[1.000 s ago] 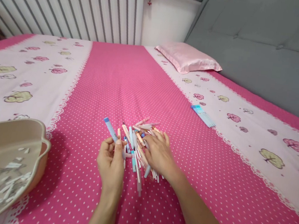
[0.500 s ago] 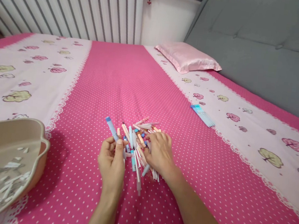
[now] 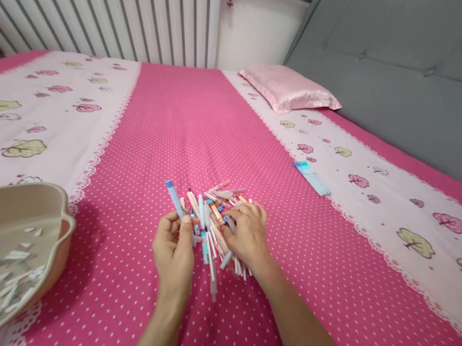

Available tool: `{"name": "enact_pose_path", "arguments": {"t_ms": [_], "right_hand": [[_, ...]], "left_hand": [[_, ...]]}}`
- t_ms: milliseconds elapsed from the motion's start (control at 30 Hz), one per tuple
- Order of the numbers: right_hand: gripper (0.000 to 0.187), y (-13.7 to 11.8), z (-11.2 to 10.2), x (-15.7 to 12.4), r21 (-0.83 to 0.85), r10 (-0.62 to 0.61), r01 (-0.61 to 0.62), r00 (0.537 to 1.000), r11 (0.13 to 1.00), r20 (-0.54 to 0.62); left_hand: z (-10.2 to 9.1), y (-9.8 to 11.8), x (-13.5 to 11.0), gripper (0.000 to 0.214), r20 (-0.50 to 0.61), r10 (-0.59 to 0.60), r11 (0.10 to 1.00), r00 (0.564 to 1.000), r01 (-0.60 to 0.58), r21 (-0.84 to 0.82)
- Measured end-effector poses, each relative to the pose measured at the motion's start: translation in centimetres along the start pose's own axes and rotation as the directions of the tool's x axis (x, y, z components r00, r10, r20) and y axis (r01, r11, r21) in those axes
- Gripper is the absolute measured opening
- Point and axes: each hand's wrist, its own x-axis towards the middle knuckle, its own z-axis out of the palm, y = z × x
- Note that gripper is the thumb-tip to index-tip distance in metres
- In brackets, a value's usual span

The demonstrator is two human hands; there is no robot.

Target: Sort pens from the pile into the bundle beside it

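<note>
My left hand (image 3: 174,244) is closed, thumb against fingers, around a light blue pen (image 3: 175,196) with a darker blue end that points up and away to the left. Right beside it lies a loose pile of pens (image 3: 211,215) in pink, white, orange and blue, crossing one another at many angles. Over the right side of this pile rests my right hand (image 3: 246,234), its fingers curled down among the pens. What those fingertips grip is hidden beneath them.
A beige basin (image 3: 63,242) holding white and grey strips stands at the lower left. A row of light blue pens (image 3: 312,177) lies on the bedsheet (image 3: 169,126) to the right. Farther back are a pink pillow (image 3: 287,87), a grey headboard (image 3: 398,75) and a white radiator (image 3: 108,6).
My right hand has shifted slightly among the pens. The left hand still holds the blue pen, almost unmoved, and the pile looks nearly the same.
</note>
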Motion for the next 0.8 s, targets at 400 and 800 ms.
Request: {"name": "enact_pose_path", "arguments": {"t_ms": [400, 800], "right_hand": [[0.024, -1.9, -3.7, 0.0, 0.379, 0.005, 0.111, 0.956, 0.919, -0.293], [0.026, -2.3, -7.9, -1.1, 0.465, 0.077, 0.139, 0.906, 0.874, -0.416]], "left_hand": [[0.3, 0.6, -0.5, 0.022, 0.236, -0.028, 0.998, 0.971, 0.014, 0.064], [0.2, 0.5, -0.8, 0.013, 0.530, 0.105, 0.943, 0.841, -0.254, 0.217]]}}
